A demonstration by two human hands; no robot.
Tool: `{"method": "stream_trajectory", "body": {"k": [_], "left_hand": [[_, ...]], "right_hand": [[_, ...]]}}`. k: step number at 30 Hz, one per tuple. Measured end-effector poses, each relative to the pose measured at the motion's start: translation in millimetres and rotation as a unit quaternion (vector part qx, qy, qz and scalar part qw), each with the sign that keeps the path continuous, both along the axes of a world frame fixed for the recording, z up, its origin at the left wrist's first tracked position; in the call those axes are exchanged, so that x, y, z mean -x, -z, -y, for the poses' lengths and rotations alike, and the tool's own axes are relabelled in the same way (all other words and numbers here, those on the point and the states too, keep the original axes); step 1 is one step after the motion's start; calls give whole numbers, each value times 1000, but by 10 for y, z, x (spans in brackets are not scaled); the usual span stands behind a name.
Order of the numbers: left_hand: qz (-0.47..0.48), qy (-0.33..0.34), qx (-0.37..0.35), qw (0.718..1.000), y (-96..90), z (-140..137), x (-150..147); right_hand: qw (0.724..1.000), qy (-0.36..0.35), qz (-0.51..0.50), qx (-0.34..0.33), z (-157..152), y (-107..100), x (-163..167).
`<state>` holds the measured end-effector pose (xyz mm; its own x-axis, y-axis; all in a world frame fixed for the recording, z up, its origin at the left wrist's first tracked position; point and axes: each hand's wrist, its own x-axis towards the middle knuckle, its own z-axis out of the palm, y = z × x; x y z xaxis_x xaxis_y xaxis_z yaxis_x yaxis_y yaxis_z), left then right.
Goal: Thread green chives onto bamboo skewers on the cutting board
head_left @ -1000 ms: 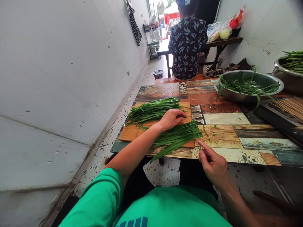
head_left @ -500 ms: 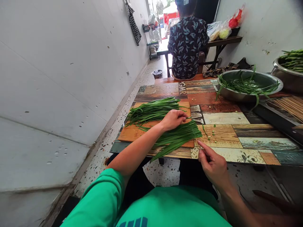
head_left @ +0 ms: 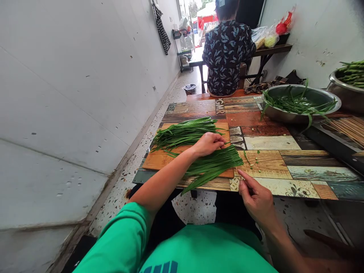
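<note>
A flat row of garlic chives (head_left: 212,165) fans across the near right part of a wooden cutting board (head_left: 159,162), its leafy ends hanging past the table edge. My left hand (head_left: 209,145) is closed in a pinch at the row's far side, with a short green stalk end showing at the fingertips. Below the cut ends, my right hand (head_left: 257,197) pinches what looks like a thin bamboo skewer, its pale tip pointing at the row's near corner; most of it is hidden by the fingers. A loose pile of garlic chives (head_left: 186,132) lies farther back on the board.
Green scraps (head_left: 256,162) dot the patterned tabletop (head_left: 267,142). To the right are a metal bowl (head_left: 301,115) with chives, a pot (head_left: 341,89) of green stalks, and bamboo skewers (head_left: 348,129) on a dark tray. A person (head_left: 224,57) sits ahead, back turned.
My left fingers have shifted very slightly at the far side of the row. The right hand stays nearly in place, and the view has moved a little.
</note>
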<state>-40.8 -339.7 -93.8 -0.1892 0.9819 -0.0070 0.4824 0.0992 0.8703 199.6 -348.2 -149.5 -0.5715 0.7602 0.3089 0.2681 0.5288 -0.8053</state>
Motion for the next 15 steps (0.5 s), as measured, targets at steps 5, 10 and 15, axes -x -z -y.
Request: {"method": "stream_trajectory", "body": {"k": [5, 10, 15], "left_hand": [[29, -8, 7, 1000, 1, -8, -10], [75, -22, 21, 997, -30, 5, -26], [84, -44, 51, 994, -31, 8, -18]], "right_hand": [[1000, -4, 0, 8, 10, -3, -11], [1000, -1, 4, 17, 12, 16, -20], [1000, 2, 4, 15, 1, 20, -10]]}}
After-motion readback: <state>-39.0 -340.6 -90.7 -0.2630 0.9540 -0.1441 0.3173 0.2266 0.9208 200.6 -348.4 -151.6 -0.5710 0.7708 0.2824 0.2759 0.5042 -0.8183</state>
